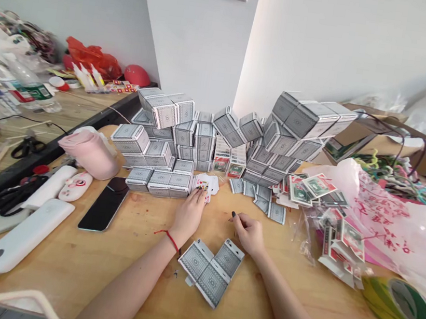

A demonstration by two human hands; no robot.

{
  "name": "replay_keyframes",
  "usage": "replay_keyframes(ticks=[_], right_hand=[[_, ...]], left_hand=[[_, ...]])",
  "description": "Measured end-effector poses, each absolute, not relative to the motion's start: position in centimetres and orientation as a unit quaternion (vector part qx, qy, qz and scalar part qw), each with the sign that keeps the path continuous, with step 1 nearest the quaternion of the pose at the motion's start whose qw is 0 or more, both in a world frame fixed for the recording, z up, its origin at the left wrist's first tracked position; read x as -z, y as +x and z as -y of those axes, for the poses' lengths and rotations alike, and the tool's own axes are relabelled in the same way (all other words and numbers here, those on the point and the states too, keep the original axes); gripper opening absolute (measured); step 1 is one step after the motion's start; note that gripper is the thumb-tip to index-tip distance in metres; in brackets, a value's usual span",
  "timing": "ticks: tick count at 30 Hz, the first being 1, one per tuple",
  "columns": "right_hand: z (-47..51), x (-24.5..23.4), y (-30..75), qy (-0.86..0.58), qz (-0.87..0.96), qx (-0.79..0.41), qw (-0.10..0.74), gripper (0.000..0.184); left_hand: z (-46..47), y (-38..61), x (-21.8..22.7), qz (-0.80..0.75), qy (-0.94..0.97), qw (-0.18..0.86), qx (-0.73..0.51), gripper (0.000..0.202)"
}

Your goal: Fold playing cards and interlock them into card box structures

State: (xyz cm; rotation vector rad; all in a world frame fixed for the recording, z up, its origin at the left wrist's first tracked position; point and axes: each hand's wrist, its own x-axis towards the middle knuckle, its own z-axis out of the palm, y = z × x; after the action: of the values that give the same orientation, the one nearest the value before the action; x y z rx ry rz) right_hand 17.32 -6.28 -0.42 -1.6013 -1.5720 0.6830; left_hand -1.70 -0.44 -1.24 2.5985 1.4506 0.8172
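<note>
My left hand (189, 213) reaches forward onto a small spread of face-up playing cards (205, 184) at the foot of a big pile of grey patterned card boxes (184, 140); its fingertips press on the cards. A red string circles that wrist. My right hand (248, 232) rests on the wooden table (112, 266) to the right, fingers loosely curled with one pointing left, holding nothing I can see. A flattened, unfolded grey card box (209, 269) lies on the table between my forearms.
Left: a black phone (105, 204), a white power bank (24, 235), a pink cloth roll (90, 153), scissors (26, 146). Right: loose flat boxes (270, 201), a pink plastic bag (381, 218), a tape roll (401, 304), cardboard boxes (376, 139). A wall rises behind the pile.
</note>
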Motion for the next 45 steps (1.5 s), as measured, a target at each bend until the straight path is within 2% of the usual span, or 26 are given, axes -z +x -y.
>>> replay_keyframes(ticks=[5,9,13,17,24,29,35,39,43,45], right_hand=[[5.0,0.9,19.4,-0.650,0.605,-0.061,0.456,0.021],[3.6,1.8,21.2,-0.658,0.596,0.059,0.456,0.024],[2.2,2.6,22.1,-0.667,0.599,0.092,0.434,0.033],[0.7,3.1,22.3,-0.699,0.571,0.086,0.421,0.025],[-0.5,3.7,22.2,-0.738,0.499,0.089,0.446,0.012],[0.7,2.9,22.2,-0.714,0.529,0.104,0.446,0.007],[2.7,1.3,19.3,-0.644,0.606,0.033,0.466,0.027],[2.8,1.5,17.5,-0.633,0.647,-0.061,0.421,0.047],[2.7,1.9,17.6,-0.640,0.636,-0.111,0.417,0.050],[2.8,2.0,17.9,-0.635,0.623,-0.133,0.438,0.052]], left_hand=[[0.7,-2.1,1.2,-0.451,0.839,0.018,-0.303,0.034],[1.4,-2.2,0.6,-0.428,0.826,0.015,-0.367,0.029],[2.1,-2.2,-0.1,-0.380,0.837,0.025,-0.393,0.025],[2.2,-2.1,-0.3,-0.373,0.821,0.059,-0.428,0.025],[1.5,-2.3,0.0,-0.418,0.739,0.171,-0.500,0.025],[1.3,-2.4,0.4,-0.448,0.694,0.242,-0.509,0.024],[1.4,-2.4,0.1,-0.449,0.660,0.321,-0.509,0.031],[1.4,-2.1,0.5,-0.439,0.608,0.407,-0.522,0.026],[1.4,-1.9,0.7,-0.442,0.583,0.434,-0.526,0.050],[1.3,-1.8,0.7,-0.435,0.590,0.444,-0.516,0.053]])
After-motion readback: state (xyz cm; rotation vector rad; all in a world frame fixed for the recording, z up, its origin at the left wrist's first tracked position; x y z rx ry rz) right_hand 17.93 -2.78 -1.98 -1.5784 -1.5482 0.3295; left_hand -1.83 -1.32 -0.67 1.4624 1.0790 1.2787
